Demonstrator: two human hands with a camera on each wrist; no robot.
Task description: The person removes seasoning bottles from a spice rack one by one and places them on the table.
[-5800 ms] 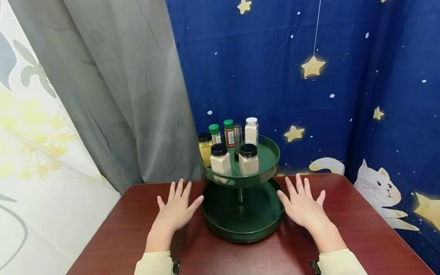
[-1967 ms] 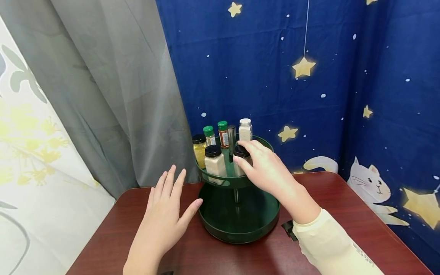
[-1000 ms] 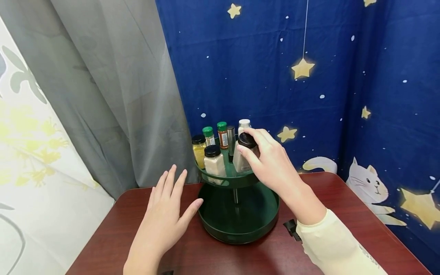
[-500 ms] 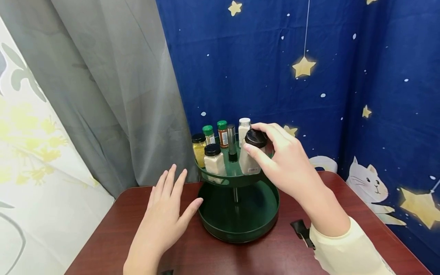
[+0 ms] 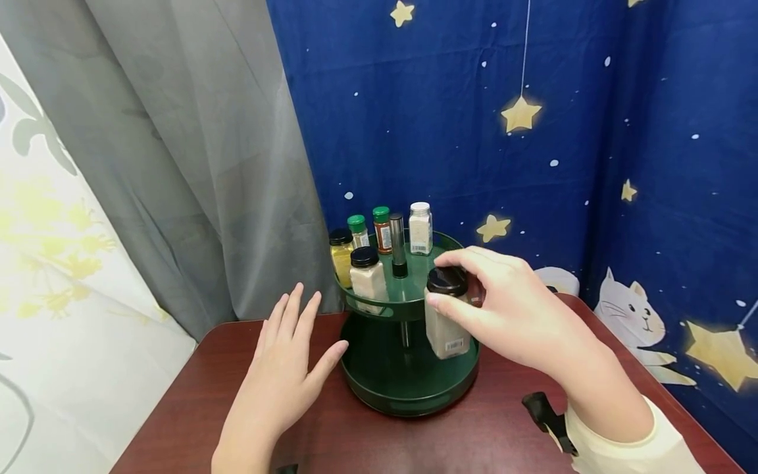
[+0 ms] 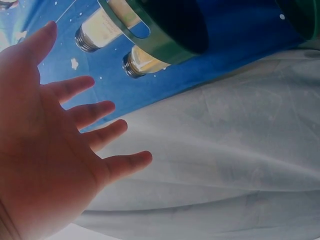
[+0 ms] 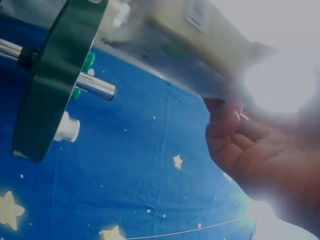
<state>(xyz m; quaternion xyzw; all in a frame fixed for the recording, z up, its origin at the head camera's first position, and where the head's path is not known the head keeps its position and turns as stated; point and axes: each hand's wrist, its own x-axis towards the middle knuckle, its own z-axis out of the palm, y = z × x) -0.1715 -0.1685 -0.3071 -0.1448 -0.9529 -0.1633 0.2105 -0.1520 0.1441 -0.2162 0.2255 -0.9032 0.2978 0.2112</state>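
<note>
My right hand grips a clear spice jar with a black lid by its top. The jar holds pale powder and hangs in front of the right side of a green two-tier turntable rack, below the upper tray's rim. In the right wrist view the same jar shows a label on its wall, with fingers at its lid end. Left of the rack, my left hand has its fingers spread and holds nothing; the left wrist view shows its palm.
On the upper tray stand another black-lidded pale jar, a yellow jar, two green-capped bottles and a white-capped jar, around a metal post. The red-brown table has curtains behind it.
My right hand took hold of the black-lidded jar on the upper tray, lifted it over the rim, and brought it right and down towards me. The left hand has barely moved lately.
</note>
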